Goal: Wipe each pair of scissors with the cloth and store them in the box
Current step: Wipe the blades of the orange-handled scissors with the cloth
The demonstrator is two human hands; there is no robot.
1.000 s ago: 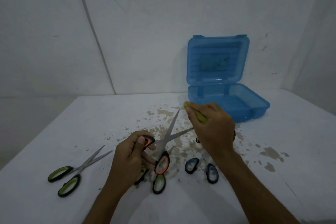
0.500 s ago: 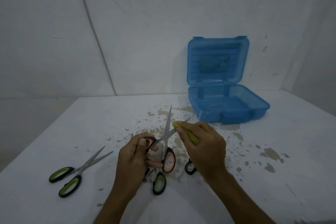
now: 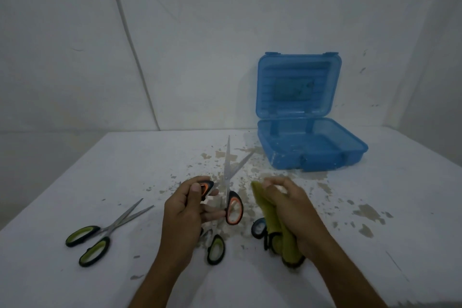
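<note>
At far left on the white table (image 3: 75,177), one pair of green-handled scissors (image 3: 100,230) lay untouched, blades slightly parted. Next, our left hand (image 3: 186,210) gripped one loop of the orange-handled scissors (image 3: 228,190), holding them above the table with the blades spread and pointing away from us; the other loop hung free. Under that hand a second green-handled pair (image 3: 215,249) showed only one loop, the rest hidden. Our right hand (image 3: 291,210) was closed around a yellow-green cloth (image 3: 270,217), apart from the blades, and it covered most of a blue-handled pair (image 3: 258,227). We judged the wiping of the orange pair to be in hand; next the cloth would need to meet a blade, carefully, away from the edge. At right, the open blue plastic box (image 3: 312,155) appeared to hold no scissors, though its cloudy walls made that uncertain.
</note>
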